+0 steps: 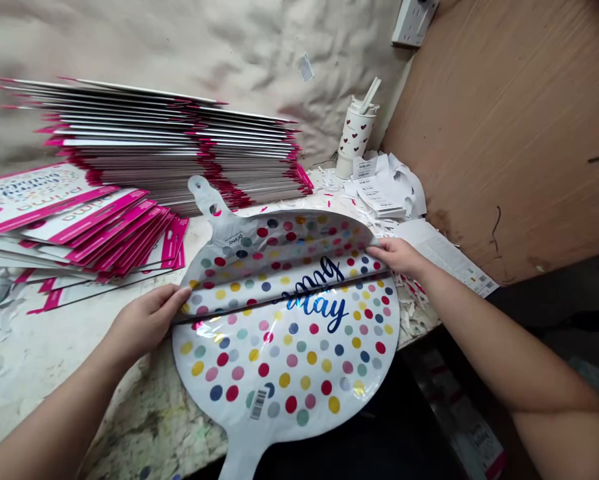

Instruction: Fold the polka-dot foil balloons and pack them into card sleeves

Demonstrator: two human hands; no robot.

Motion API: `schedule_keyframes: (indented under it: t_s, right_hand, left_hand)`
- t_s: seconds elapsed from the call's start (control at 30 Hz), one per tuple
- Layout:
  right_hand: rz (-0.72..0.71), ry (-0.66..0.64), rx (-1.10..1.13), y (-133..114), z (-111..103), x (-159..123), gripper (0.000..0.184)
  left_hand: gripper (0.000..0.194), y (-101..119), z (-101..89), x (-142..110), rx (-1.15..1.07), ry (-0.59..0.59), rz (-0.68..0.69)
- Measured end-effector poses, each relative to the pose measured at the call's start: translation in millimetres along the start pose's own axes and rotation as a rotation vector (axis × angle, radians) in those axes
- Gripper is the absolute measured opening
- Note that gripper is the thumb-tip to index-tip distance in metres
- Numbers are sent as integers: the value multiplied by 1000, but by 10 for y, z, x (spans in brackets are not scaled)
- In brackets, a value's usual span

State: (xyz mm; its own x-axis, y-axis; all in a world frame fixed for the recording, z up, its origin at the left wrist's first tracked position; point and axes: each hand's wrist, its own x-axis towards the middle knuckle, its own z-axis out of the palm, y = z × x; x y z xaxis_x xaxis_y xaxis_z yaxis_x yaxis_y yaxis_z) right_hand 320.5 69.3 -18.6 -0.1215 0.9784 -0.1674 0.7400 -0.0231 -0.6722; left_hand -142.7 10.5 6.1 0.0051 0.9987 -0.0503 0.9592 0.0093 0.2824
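A flat round foil balloon (289,360) with coloured dots and blue lettering lies on the worn table (39,360), its lower part hanging over the front edge. Its far half is folded toward me along a crease across the middle. My left hand (147,320) pinches the left end of the fold, fingers closed on the foil. At the right end of the crease, my right hand (399,257) pinches the foil too.
A tall stack of pink-edged cards (169,150) stands at the back, with more cards fanned out (79,220) at the left. A white cup with hearts (355,133) and paper labels (384,183) sit at the back right, beside a brown board wall (509,120).
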Motion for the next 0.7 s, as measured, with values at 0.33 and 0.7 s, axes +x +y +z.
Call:
schedule_keyframes:
  t_s: [0.33,0.7]
  right_hand:
    - [170,234,-365,-388,35,318,60]
    - [-449,-220,-385,-1161,1317,-368,75]
  left_hand:
    - [69,564,621,-415,320,35,352]
    - [63,663,594,-410,350,-3,227]
